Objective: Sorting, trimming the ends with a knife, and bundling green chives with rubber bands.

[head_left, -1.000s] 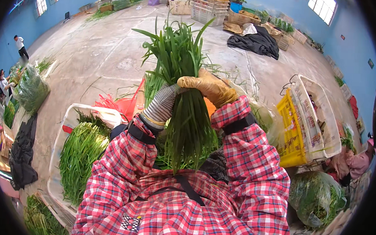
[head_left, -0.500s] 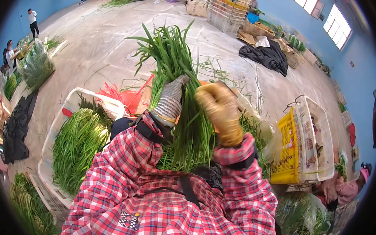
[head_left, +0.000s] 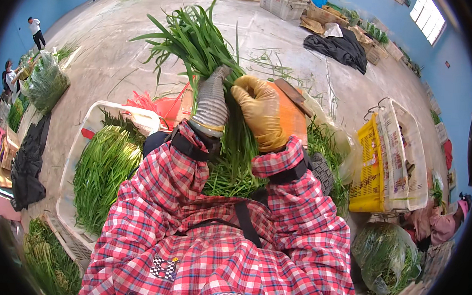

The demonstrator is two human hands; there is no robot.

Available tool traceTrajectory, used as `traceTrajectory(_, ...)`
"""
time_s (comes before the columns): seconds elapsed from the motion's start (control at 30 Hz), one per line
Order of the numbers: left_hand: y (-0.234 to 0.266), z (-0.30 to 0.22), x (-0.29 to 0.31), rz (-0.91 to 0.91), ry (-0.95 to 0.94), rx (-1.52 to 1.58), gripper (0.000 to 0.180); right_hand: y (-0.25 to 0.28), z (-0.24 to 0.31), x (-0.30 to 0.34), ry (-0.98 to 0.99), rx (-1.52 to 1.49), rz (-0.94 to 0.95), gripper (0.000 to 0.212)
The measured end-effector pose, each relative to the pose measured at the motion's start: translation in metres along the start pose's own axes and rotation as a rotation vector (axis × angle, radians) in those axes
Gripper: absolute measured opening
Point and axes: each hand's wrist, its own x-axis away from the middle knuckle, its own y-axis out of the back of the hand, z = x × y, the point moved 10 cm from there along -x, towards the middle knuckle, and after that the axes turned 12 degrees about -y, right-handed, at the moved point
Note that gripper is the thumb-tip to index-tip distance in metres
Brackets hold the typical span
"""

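Note:
My left hand, in a grey striped glove, is wrapped round a bunch of garlic chives held upright before me. The long flat leaves fan out above the fist and lean to the left, while the rest hangs down below it. In a yellow rubber glove, my right hand has its fingers curled against the right side of the bunch, pinching at its edge; the fingertips are partly hidden. More cut chives lie beneath on my lap. Just right of that hand, a dark flat blade-like piece rests over an orange board.
At my left stands a white crate of chives. Red plastic strips lie beyond it. A yellow crate leans with white ones on the right, near a plastic bag of greens. Black cloth lies on the floor ahead.
My right hand has come down and left onto the bunch, its fingers curled in. The bunch has tilted further left, and more of the orange board shows.

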Motion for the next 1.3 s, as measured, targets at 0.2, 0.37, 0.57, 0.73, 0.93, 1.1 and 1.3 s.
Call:
traceTrajectory(0.2, -0.006, -0.036, -0.01, -0.06, 0.063, 0.079, 0.013, 0.039, 0.016, 0.051, -0.168, -0.402, 0.128, 0.011)
traceTrajectory(0.37, 0.018, -0.059, -0.049, -0.142, 0.017, 0.161, 0.013, 0.117, -0.024, 0.132, -0.159, -0.645, 0.204, 0.018)
traceTrajectory(0.57, 0.056, -0.097, -0.095, -0.175, -0.151, 0.165, 0.017, 0.205, -0.104, 0.207, -0.292, -0.611, -0.085, 0.024)
traceTrajectory(0.73, 0.08, -0.12, -0.101, -0.358, -0.186, 0.207, 0.028, 0.293, -0.141, 0.245, -0.244, -0.572, -0.319, 0.018)
traceTrajectory(0.93, 0.073, -0.137, -0.101, -0.337, -0.216, 0.17, 0.025, 0.351, -0.06, 0.218, -0.057, -0.008, -0.532, 0.019)
traceTrajectory(1.1, 0.067, -0.14, -0.089, -0.363, -0.211, 0.198, 0.023, 0.18, -0.018, 0.133, 0.035, 0.418, -0.229, 0.019)
traceTrajectory(1.3, 0.059, -0.138, -0.066, -0.356, -0.162, 0.155, 0.035, 0.088, -0.111, 0.085, -0.272, -0.464, -0.013, 0.027)
